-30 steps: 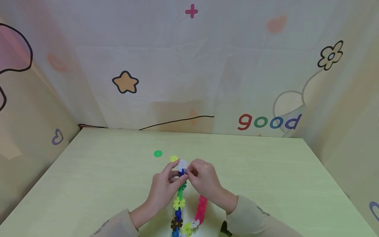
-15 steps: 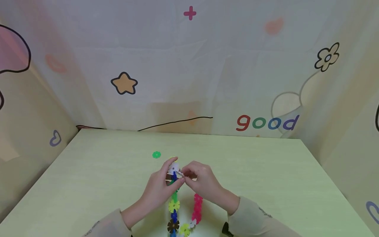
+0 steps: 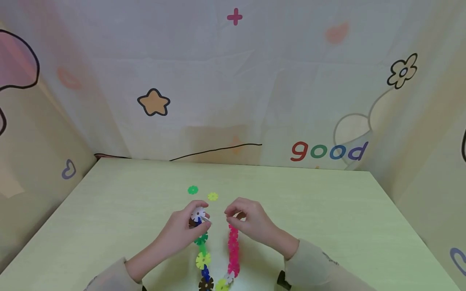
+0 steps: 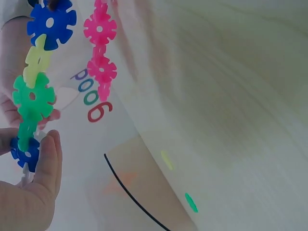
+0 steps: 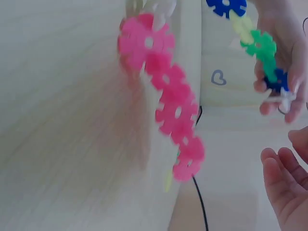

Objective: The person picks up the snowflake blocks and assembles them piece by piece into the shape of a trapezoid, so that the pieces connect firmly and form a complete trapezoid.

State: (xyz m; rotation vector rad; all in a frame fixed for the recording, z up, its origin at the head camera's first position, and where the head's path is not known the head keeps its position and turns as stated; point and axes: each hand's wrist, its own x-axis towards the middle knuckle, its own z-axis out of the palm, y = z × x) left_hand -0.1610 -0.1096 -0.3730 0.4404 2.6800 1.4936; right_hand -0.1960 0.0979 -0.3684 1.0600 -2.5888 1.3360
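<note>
My left hand (image 3: 178,226) grips the upper end of a chain of plastic snowflake discs (image 3: 203,260), with its thumb and fingers around a blue disc (image 4: 25,153). A white disc (image 3: 198,214) shows above the thumb, and a second white one (image 5: 285,99) stands edge-on at this end. Below hang green, yellow, blue and brown discs. Across a gap, my right hand (image 3: 253,220) has its fingers loosely bent, and nothing shows between them in the right wrist view. Just under its fingertips in the head view rises the chain's pink end (image 3: 234,248).
A loose green disc (image 3: 193,190) and a loose yellow disc (image 3: 212,197) lie on the pale table (image 3: 309,210) beyond the hands. A printed cloth (image 3: 218,81) hangs along the back and sides. The chain's lower loop runs out of the head view.
The right hand has let go of a white disc at the chain's end. My left hand has moved left with the chain, and the hands are farther apart. The loose yellow disc is uncovered.
</note>
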